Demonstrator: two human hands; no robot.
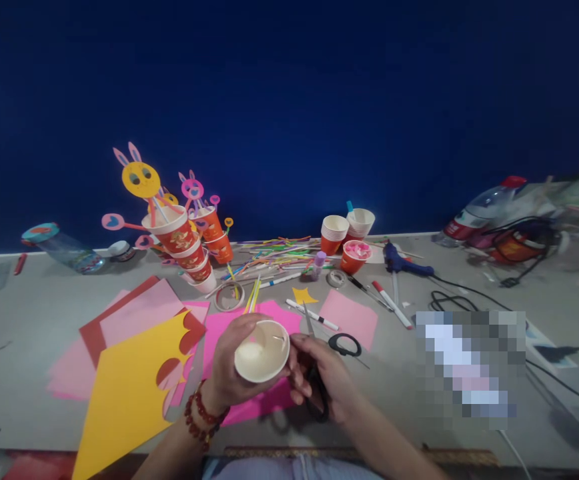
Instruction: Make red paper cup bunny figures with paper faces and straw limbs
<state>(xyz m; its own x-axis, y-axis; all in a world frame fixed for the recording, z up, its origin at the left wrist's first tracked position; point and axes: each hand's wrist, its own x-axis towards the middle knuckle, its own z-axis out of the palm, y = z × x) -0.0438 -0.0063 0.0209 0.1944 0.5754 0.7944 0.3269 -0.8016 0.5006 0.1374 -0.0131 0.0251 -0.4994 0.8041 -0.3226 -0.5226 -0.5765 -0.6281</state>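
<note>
My left hand (227,363) is wrapped round a paper cup (262,351), its white inside tilted toward me. Close against the cup's right side, my right hand (324,373) grips black-handled scissors (318,397), their blade pointing up and away. Bright pink paper (269,313) lies beneath both hands. A second pair of scissors (344,345) rests just beyond my right hand, beside light pink paper (352,317) and a white marker (313,315). Yellow paper (129,387) with curved cut-outs lies to the left.
Stacked cups with paper faces (174,240) stand at the back left, near a lying jar (72,250). Colourful sticks (274,257), red cups (333,233) and a blue glue gun (407,262) are farther back. Cables (474,293) and a bottle (479,210) are at the right.
</note>
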